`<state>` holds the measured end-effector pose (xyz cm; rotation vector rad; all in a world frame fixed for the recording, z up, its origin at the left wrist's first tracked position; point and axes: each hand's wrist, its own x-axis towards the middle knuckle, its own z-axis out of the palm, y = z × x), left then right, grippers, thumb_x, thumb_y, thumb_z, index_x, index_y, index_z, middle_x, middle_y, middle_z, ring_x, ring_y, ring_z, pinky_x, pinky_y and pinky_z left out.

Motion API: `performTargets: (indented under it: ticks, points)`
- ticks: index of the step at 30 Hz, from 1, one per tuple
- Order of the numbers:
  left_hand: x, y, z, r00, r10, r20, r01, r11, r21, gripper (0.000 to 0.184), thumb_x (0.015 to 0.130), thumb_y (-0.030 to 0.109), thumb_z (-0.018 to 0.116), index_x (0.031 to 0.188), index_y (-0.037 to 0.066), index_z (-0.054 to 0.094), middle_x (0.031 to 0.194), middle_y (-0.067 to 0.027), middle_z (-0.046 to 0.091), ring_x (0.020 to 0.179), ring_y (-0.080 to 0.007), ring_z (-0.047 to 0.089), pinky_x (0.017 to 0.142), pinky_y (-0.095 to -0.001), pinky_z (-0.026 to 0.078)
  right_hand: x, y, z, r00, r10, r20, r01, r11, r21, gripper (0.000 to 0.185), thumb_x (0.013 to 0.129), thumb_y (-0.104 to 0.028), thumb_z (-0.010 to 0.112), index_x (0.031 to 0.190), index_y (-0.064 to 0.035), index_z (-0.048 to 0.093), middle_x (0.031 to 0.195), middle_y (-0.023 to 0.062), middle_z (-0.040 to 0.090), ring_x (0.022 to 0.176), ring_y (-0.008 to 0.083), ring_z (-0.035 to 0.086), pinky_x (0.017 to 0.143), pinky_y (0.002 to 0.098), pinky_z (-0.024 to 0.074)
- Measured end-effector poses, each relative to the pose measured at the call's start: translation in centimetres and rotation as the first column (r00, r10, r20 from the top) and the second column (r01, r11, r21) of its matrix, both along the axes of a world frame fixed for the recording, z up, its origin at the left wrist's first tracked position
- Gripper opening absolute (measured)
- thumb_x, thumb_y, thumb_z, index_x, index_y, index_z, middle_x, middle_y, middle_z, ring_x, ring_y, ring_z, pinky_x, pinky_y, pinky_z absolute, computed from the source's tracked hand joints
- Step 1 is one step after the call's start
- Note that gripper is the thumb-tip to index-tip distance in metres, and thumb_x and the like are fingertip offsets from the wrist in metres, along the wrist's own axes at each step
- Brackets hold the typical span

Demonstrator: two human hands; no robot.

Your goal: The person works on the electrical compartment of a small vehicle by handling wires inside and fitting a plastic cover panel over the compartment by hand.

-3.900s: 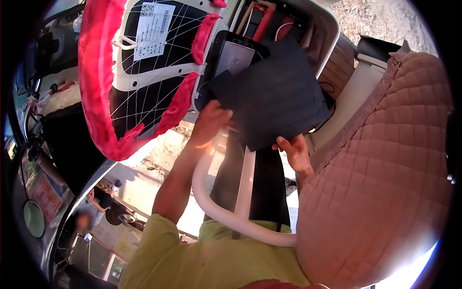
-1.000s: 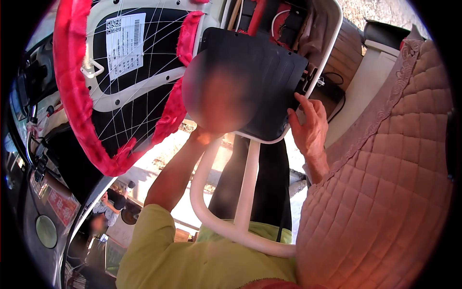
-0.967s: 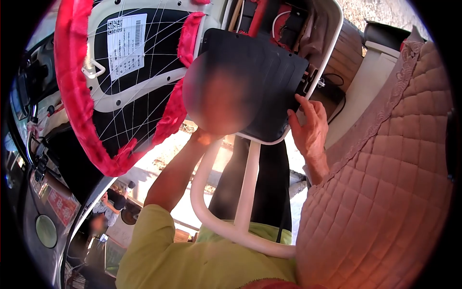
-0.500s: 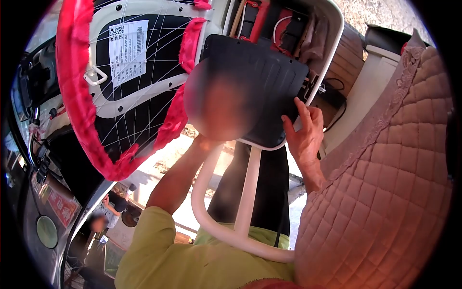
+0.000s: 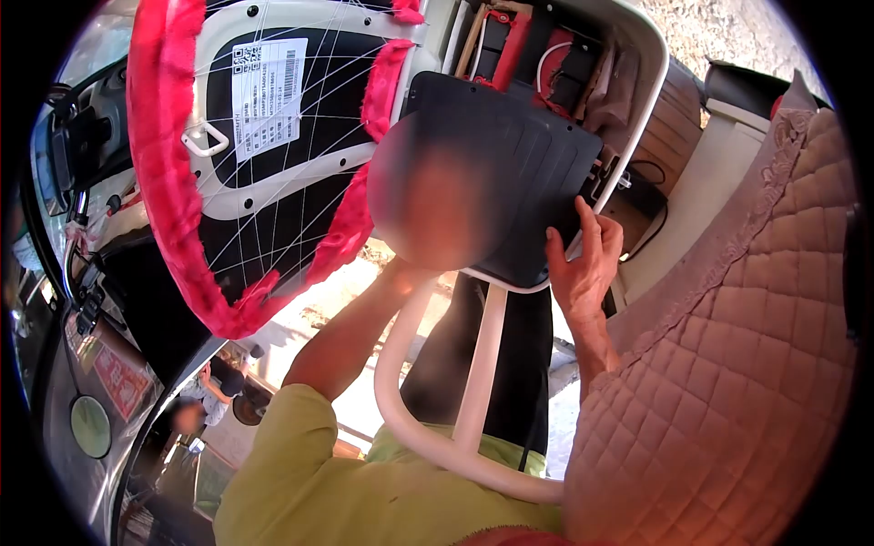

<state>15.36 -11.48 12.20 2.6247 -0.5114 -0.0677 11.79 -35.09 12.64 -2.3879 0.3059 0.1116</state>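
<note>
A black ribbed panel point(image 5: 537, 182) lies flat over the near part of a white-rimmed compartment point(image 5: 651, 100). Over the panel's left part is my left hand point(image 5: 442, 214), blurred so that its fingers cannot be made out. My right hand point(image 5: 587, 255) is at the panel's right edge, fingers apart and holding nothing. Beyond the panel, red straps and a white cable point(image 5: 546, 68) show among black blocks inside the compartment. Left of it stands a raised lid point(image 5: 214, 50) with a white label point(image 5: 269, 100), strings and pink fabric trim point(image 5: 168, 155).
A curved white tube point(image 5: 410, 428) runs below the compartment, over my legs. At right is a large quilted pink-brown cover point(image 5: 719, 364). Handlebars point(image 5: 77, 237) and a round mirror point(image 5: 90, 426) stand at left. Another person point(image 5: 214, 387) is at the lower left.
Earlier the dark panel was tilted and held up between both hands; now it lies in the compartment. My right hand has moved from its lower edge to its right side. Lately the view has shifted slightly.
</note>
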Motion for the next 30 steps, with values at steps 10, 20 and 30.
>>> performTargets:
  ticks: [10, 20, 30]
  points:
    - [-0.3, -0.5, 0.2, 0.999, -0.044, 0.026, 0.040, 0.990, 0.138, 0.067, 0.087, 0.029, 0.071, 0.147, 0.011, 0.049, 0.153, -0.0209, 0.036, 0.142, -0.0436, 0.035, 0.106, -0.0533, 0.035, 0.0, -0.1, 0.6, 1.000, -0.001, -0.010, 0.002, 0.999, 0.042, 0.061, 0.076, -0.011, 0.082, 0.133, -0.0118, 0.063, 0.109, 0.0116, 0.059, 0.103, 0.0317, 0.057, 0.088, 0.0413, 0.0500]
    - [-1.8, -0.5, -0.6, 0.989, -0.098, 0.114, 0.073, 0.976, 0.204, 0.064, 0.092, 0.032, 0.066, 0.149, 0.013, 0.045, 0.156, -0.0186, 0.034, 0.146, -0.0415, 0.032, 0.111, -0.0548, 0.033, -3.7, -1.1, 4.5, 0.990, -0.134, 0.043, 0.126, 0.980, 0.153, 0.055, 0.079, -0.014, 0.079, 0.132, -0.0101, 0.062, 0.105, 0.0110, 0.061, 0.098, 0.0294, 0.061, 0.085, 0.0394, 0.0509]
    - [-2.7, -0.1, -1.2, 0.954, -0.195, 0.229, 0.138, 0.961, 0.240, 0.064, 0.096, 0.036, 0.062, 0.152, 0.011, 0.042, 0.157, -0.0210, 0.035, 0.144, -0.0430, 0.033, 0.112, -0.0561, 0.033, -20.7, 1.6, 5.5, 0.941, -0.303, -0.154, 0.340, 0.842, 0.420, 0.040, 0.089, -0.019, 0.070, 0.126, -0.0052, 0.065, 0.107, 0.0147, 0.069, 0.094, 0.0296, 0.069, 0.083, 0.0414, 0.0536]
